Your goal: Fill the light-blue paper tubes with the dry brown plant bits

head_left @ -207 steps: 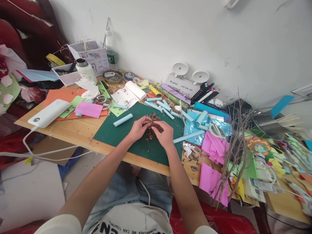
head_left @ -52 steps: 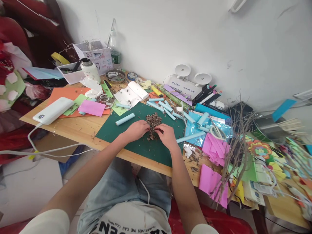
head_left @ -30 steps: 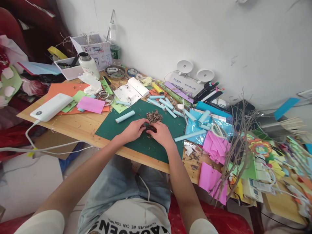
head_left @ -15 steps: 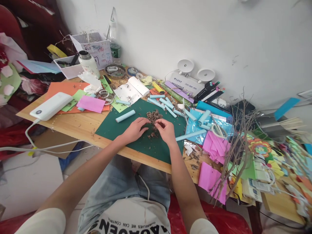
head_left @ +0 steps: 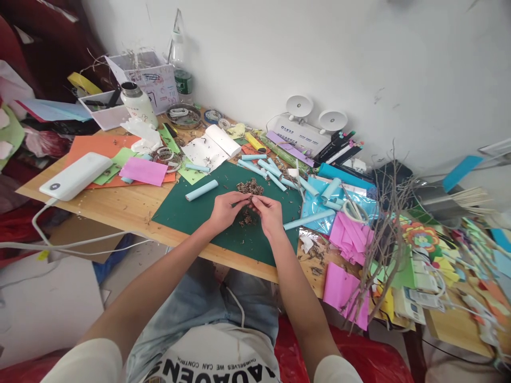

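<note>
Both hands meet over a dark green mat (head_left: 179,207), in front of a pile of brown dried plant bits (head_left: 249,186). My left hand (head_left: 225,210) is closed, its thumb and fingertips pinched together near the right fingertips. My right hand (head_left: 269,214) is pinched too, apparently on a small brown bit between the two hands; its exact shape is too small to make out. A smaller scatter of the same bits lies on the mat beneath the hands. One light blue paper tube (head_left: 202,190) rests on the mat to the left of my left hand.
Several blue tubes (head_left: 275,181) lie behind and right of the pile. A white power bank (head_left: 75,176) with a cable is at the left. Dry twigs (head_left: 385,239) and pink paper (head_left: 346,295) crowd the right edge. A white bottle (head_left: 139,105) stands open at the back left.
My left hand has moved right and its fingers have closed, so its fingertips now meet those of my right hand. The view has shifted slightly.
</note>
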Demonstrator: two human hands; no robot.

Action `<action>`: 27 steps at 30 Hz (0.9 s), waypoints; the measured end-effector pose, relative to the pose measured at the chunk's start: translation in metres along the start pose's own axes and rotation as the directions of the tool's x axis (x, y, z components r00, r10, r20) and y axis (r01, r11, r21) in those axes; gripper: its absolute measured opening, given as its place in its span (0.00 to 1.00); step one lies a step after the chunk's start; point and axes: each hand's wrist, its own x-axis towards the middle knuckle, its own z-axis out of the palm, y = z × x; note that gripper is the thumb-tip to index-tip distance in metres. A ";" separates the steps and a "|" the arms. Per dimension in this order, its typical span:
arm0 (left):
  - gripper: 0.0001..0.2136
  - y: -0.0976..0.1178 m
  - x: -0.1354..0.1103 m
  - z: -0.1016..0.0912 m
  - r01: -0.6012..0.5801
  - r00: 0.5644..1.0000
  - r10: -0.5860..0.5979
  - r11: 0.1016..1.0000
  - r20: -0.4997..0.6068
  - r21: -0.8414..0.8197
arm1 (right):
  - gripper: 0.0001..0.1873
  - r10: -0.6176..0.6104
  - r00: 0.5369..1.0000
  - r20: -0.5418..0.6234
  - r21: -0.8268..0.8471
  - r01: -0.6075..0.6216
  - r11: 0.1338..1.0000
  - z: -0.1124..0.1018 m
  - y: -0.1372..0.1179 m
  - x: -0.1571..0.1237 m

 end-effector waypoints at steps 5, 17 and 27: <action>0.11 0.001 0.001 -0.002 0.007 1.000 -0.007 0.999 -0.002 0.050 | 0.18 -0.023 1.000 0.014 -0.054 0.024 0.998 -0.001 0.001 0.000; 0.12 -0.001 0.002 -0.002 0.056 0.996 -0.053 0.998 0.074 -0.041 | 0.15 -0.179 0.983 -0.048 -0.217 0.164 0.962 0.000 0.004 -0.004; 0.13 -0.008 0.000 -0.002 0.200 0.979 -0.196 0.976 0.049 -0.090 | 0.13 -0.313 0.938 0.147 -0.331 0.345 0.879 -0.004 -0.011 -0.010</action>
